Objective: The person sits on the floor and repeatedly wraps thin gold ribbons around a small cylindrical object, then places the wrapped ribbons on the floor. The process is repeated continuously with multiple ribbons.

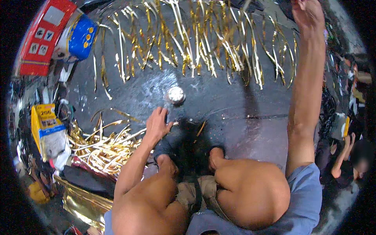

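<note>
My left hand (158,124) is low over the dark floor, open, with its fingers stretched forward and the thumb apart. Just beyond its fingertips stands a small round silvery metal object (176,94). A loose heap of shiny gold strips (103,150) lies left of that hand, and one strip end shows by the thumb. My right arm reaches far forward to the upper right. There my right hand (308,13) is closed, its fingers curled and partly cut off by the picture's edge; what it holds is hidden. A row of gold strips (192,43) is spread across the far floor.
At the far left are a red box (45,37) and a blue box (81,37). A yellow, blue and white package (49,129) stands nearer. Gold foil sheet (84,203) lies beside my left leg. Another person (346,156) sits at the right.
</note>
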`<control>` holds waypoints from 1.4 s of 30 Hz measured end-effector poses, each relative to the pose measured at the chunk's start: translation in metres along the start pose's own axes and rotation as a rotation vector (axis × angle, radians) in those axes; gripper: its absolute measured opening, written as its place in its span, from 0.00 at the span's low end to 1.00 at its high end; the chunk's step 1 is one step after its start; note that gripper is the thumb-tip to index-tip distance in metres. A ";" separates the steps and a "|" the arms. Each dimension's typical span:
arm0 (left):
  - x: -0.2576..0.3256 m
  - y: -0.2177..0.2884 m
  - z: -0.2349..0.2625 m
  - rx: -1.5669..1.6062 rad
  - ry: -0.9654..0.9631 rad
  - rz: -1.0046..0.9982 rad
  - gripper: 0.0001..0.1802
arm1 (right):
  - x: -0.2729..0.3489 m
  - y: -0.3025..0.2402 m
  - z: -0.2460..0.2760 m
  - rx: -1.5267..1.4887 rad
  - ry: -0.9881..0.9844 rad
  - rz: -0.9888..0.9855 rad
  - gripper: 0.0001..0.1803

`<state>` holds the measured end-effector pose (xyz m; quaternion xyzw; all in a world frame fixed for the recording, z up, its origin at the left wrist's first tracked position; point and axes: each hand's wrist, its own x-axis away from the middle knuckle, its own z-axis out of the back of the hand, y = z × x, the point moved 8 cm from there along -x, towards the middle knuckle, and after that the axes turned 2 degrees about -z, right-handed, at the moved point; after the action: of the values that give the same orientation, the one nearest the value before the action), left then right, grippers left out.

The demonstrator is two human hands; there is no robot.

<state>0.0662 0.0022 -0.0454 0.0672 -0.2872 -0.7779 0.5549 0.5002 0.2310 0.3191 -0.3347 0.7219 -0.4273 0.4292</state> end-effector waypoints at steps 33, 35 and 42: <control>-0.062 -0.044 0.023 1.064 -0.030 0.379 0.24 | 0.347 0.260 -0.078 0.517 -0.364 -0.421 0.28; -0.057 -0.040 0.014 1.197 -0.086 0.412 0.26 | 0.338 0.257 -0.063 0.402 -0.206 -0.418 0.27; -0.045 -0.036 -0.005 1.545 -0.256 0.403 0.29 | 0.347 0.234 -0.094 0.378 -0.219 -0.365 0.28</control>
<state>0.0555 0.0485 -0.0777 0.2891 -0.8114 -0.2465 0.4442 0.2461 0.0629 0.0165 -0.4175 0.5066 -0.5857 0.4754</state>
